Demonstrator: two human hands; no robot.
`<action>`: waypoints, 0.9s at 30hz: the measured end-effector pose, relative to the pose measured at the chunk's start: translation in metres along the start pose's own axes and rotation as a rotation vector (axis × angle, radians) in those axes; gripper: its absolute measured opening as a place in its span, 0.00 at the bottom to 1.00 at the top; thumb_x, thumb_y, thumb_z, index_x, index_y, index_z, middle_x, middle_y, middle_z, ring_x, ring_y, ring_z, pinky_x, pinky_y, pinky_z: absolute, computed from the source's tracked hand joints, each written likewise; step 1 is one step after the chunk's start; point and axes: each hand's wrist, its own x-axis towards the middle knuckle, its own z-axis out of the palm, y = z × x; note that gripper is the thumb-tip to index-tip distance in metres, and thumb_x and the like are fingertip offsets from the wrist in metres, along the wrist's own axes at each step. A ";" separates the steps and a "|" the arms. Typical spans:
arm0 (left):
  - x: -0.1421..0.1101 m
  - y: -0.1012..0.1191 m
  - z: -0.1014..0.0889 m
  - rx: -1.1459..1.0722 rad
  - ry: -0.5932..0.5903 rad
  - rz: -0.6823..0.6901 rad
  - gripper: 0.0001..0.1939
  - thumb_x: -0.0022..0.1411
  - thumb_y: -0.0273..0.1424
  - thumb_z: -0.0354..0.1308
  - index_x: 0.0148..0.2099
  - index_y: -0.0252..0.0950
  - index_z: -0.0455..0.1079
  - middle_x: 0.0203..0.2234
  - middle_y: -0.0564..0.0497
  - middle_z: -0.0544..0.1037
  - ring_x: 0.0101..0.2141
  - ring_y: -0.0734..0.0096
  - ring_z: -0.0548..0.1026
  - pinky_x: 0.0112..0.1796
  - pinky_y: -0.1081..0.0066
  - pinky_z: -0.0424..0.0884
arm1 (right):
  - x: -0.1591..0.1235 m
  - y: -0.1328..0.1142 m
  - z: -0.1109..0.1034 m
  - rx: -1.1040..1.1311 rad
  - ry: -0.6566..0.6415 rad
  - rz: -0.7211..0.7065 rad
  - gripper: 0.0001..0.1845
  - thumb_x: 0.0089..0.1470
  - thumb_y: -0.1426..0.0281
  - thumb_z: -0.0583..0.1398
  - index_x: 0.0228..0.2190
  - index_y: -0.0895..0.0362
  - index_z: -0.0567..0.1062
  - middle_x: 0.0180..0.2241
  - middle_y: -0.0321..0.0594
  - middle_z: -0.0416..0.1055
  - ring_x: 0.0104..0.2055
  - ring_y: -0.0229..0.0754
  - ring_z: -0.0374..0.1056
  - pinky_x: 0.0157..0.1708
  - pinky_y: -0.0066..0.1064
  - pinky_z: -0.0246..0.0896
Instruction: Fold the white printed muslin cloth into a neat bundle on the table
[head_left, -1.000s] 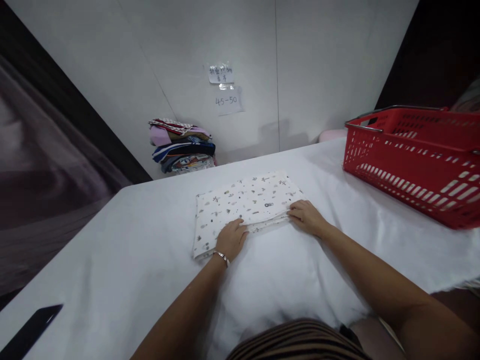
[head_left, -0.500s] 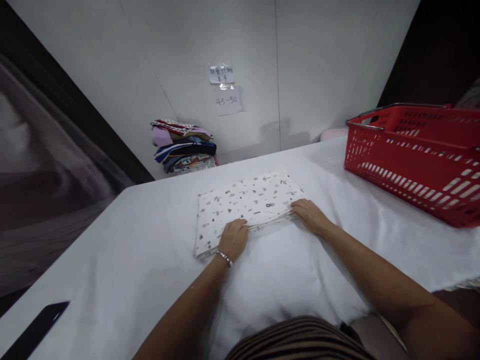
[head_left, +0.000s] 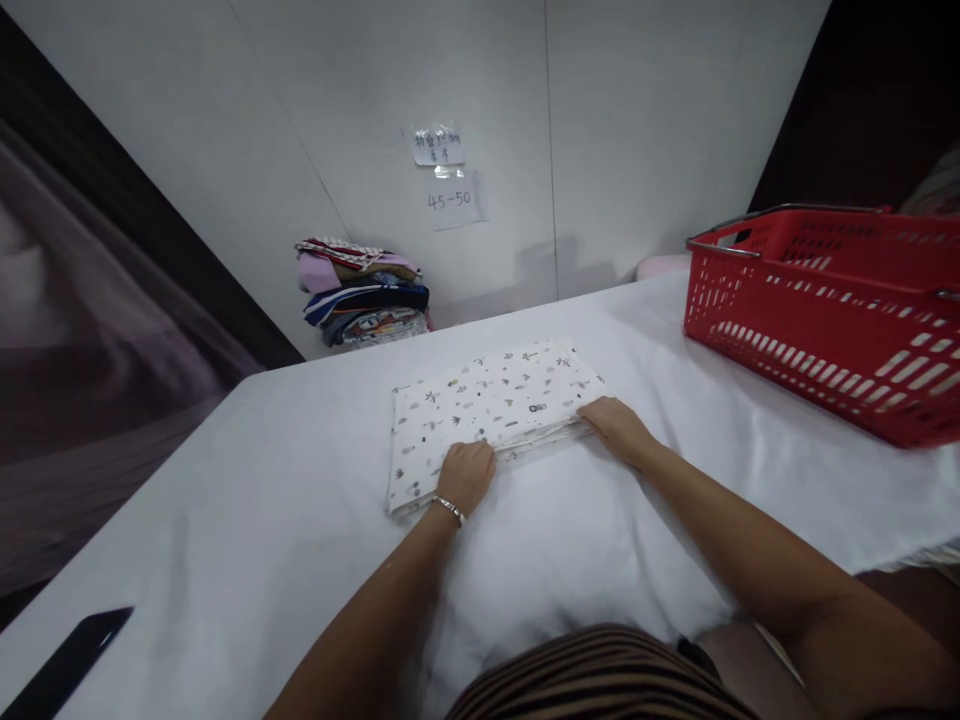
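White panelled wall (head_left: 637, 120) ahead of us, with two paper notes (head_left: 439, 147) taped up one above the other, the lower reading 45-50. White-covered table (head_left: 270, 520) below it, cover a bit rumpled on our side. Folded cloth (head_left: 487, 400), white with a small scattered print in greys and greens, lies flat near mid-table, sitting slightly askew, several layers showing along its near edge. Both our hands are on that edge, well apart from each other. Left hand (head_left: 466, 476), silver bracelet (head_left: 450, 510) at the wrist, has its fingers curled together over the edge, toward the cloth's left half. Right hand (head_left: 619, 430) has fingers closed on the same edge near the right corner. We read both as gripping cloth; thumbs are out of sight, so we can't tell how many layers each one has. Between the hands the layers gape slightly. Red basket (head_left: 817, 345), slotted sides and metal handles, stands on the table to the right, clear of the cloth. Stack of folded clothes (head_left: 367, 290) sits past the table's far edge, against the wall. Dark flat object (head_left: 71, 660) at lower left, cut off by the frame, so we can't identify it
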 end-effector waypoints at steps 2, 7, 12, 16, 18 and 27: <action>0.001 0.001 -0.001 0.024 -0.025 -0.018 0.07 0.62 0.24 0.48 0.34 0.35 0.67 0.30 0.49 0.76 0.33 0.68 0.73 0.37 0.66 0.64 | 0.000 -0.001 -0.001 0.001 0.000 0.000 0.12 0.57 0.77 0.51 0.38 0.56 0.72 0.35 0.44 0.72 0.37 0.44 0.65 0.37 0.33 0.55; 0.003 0.006 -0.004 0.086 -0.130 -0.058 0.07 0.59 0.21 0.50 0.36 0.35 0.68 0.26 0.50 0.75 0.31 0.65 0.73 0.35 0.65 0.63 | -0.001 -0.003 -0.004 0.031 -0.052 -0.018 0.10 0.58 0.75 0.51 0.36 0.57 0.72 0.34 0.43 0.72 0.37 0.43 0.64 0.37 0.32 0.55; 0.000 0.007 -0.003 0.094 -0.112 -0.008 0.10 0.60 0.20 0.49 0.36 0.37 0.69 0.29 0.49 0.76 0.32 0.65 0.73 0.35 0.65 0.63 | -0.003 -0.002 -0.006 0.118 -0.038 -0.086 0.09 0.54 0.76 0.52 0.36 0.57 0.70 0.35 0.44 0.71 0.39 0.44 0.63 0.38 0.33 0.55; -0.003 0.005 0.001 0.075 -0.060 0.019 0.12 0.60 0.19 0.49 0.38 0.37 0.70 0.39 0.48 0.77 0.36 0.66 0.74 0.38 0.65 0.64 | -0.003 -0.002 -0.007 0.149 -0.050 -0.085 0.09 0.50 0.74 0.55 0.37 0.58 0.69 0.35 0.45 0.71 0.39 0.45 0.63 0.39 0.35 0.56; -0.005 0.004 0.003 0.071 -0.056 0.021 0.12 0.59 0.18 0.49 0.38 0.37 0.70 0.42 0.48 0.76 0.38 0.67 0.74 0.39 0.65 0.65 | -0.003 -0.002 -0.007 0.154 -0.059 -0.078 0.09 0.51 0.74 0.55 0.37 0.57 0.70 0.36 0.45 0.71 0.40 0.45 0.64 0.39 0.35 0.56; -0.002 0.013 -0.005 0.054 -0.098 -0.025 0.09 0.61 0.26 0.51 0.44 0.37 0.68 0.43 0.47 0.75 0.40 0.63 0.72 0.39 0.64 0.66 | -0.002 0.002 -0.003 0.115 -0.066 -0.036 0.12 0.59 0.74 0.49 0.39 0.56 0.72 0.38 0.43 0.72 0.40 0.43 0.65 0.41 0.33 0.57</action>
